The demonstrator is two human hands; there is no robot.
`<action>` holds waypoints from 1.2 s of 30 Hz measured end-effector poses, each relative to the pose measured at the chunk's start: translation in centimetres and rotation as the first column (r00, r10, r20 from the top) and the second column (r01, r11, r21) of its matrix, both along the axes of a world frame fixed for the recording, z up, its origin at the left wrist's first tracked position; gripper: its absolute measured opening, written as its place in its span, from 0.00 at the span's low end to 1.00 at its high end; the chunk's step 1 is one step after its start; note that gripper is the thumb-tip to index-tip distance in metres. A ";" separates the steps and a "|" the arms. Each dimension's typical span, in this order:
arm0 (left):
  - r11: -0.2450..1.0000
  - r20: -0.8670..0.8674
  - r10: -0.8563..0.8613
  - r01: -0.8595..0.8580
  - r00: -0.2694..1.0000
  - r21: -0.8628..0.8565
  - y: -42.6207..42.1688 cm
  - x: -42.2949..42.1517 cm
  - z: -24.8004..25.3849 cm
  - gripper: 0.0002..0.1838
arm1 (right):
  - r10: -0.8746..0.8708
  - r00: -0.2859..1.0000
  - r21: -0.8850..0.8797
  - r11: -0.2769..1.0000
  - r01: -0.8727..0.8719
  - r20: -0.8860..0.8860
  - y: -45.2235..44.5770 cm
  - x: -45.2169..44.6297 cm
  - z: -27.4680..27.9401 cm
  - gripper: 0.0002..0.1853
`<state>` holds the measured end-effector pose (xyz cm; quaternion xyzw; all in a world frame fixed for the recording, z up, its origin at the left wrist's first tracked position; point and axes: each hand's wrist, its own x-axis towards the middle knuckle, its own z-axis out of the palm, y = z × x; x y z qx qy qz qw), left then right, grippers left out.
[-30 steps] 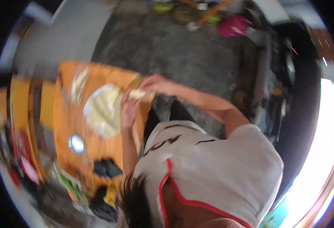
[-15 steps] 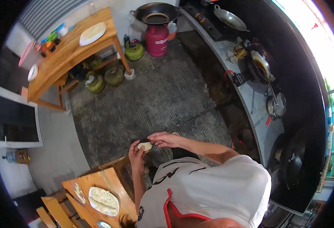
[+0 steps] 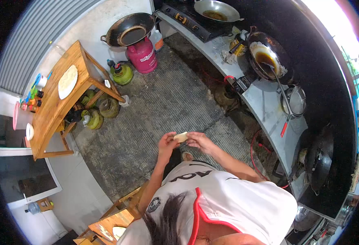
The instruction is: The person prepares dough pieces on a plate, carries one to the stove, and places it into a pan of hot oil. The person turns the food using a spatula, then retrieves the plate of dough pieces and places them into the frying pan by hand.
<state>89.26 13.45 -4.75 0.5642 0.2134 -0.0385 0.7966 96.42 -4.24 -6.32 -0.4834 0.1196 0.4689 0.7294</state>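
A small pale piece of dough [image 3: 181, 137] is held up between my two hands, above the dark floor. My left hand [image 3: 167, 143] pinches its left side, with the thumb against the face turned toward me. On the other side, the fingers of my right hand [image 3: 200, 141] are closed at its right edge. Some fingertips are hidden behind the piece.
Right of me, a counter [image 3: 265, 108] carries a wok of oil [image 3: 265, 61], a long-handled utensil and a strainer [image 3: 297, 100]. Ahead stand a pink gas cylinder [image 3: 142, 57] under another wok [image 3: 130, 32], and a wooden table [image 3: 57, 110] with a white plate [image 3: 67, 81].
My right hand has come to the dough piece and grips its right edge. The view has turned, and both hands appear higher and further right; the table at lower left is mostly out of view.
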 end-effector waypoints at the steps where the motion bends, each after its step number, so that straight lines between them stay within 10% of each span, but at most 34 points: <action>1: 0.999 -0.023 -0.031 0.030 0.999 -0.012 0.4 1.5 -0.5 0.16 | -0.026 1.000 -0.020 0.999 0.026 0.006 0.2 1.1 -0.4 0.15; 13: 0.889 -0.066 -0.445 0.432 0.893 -0.151 8.2 27.9 -4.5 0.17 | -0.331 0.903 -0.235 0.887 0.396 0.273 5.6 22.7 0.2 0.08; 17: 0.797 -0.086 -0.585 0.592 0.806 0.122 11.7 37.1 -6.6 0.10 | -0.373 0.766 -0.265 0.783 0.563 0.524 6.5 29.3 0.3 0.06; 22: 0.594 -0.287 -0.481 0.548 0.829 0.589 17.5 43.4 -13.8 0.14 | -0.298 0.578 -0.273 0.660 0.699 0.760 4.5 39.0 2.0 0.09; 24: 0.639 -0.331 -0.340 0.475 0.880 0.605 23.3 41.7 -30.4 0.18 | -0.262 0.526 -0.270 0.629 0.729 0.809 2.7 44.9 4.0 0.08; 26: 0.435 -0.652 -0.170 0.650 0.739 0.624 25.4 40.3 -24.4 0.20 | -0.247 0.479 -0.224 0.648 0.728 0.843 -0.2 51.7 5.0 0.08; 29: 0.789 -0.763 -0.079 0.508 0.642 0.346 31.4 32.2 -34.4 0.18 | -0.231 0.376 -0.169 0.607 0.776 0.897 -2.3 63.1 7.9 0.09; 30: 0.761 -0.845 -0.130 0.598 0.519 0.251 30.8 31.7 -32.0 0.17 | -0.227 0.328 -0.128 0.612 0.781 0.917 -3.1 67.3 8.2 0.09; 33: 0.972 -0.830 0.218 -0.191 0.513 0.137 30.0 29.7 -31.2 0.16 | -0.336 0.342 -0.031 0.672 0.740 0.878 -5.2 78.2 8.1 0.10; 36: 0.963 -0.694 0.259 -0.125 0.672 0.238 26.0 34.5 -26.2 0.14 | -0.330 0.460 -0.085 0.731 0.677 0.824 -4.9 86.3 8.2 0.12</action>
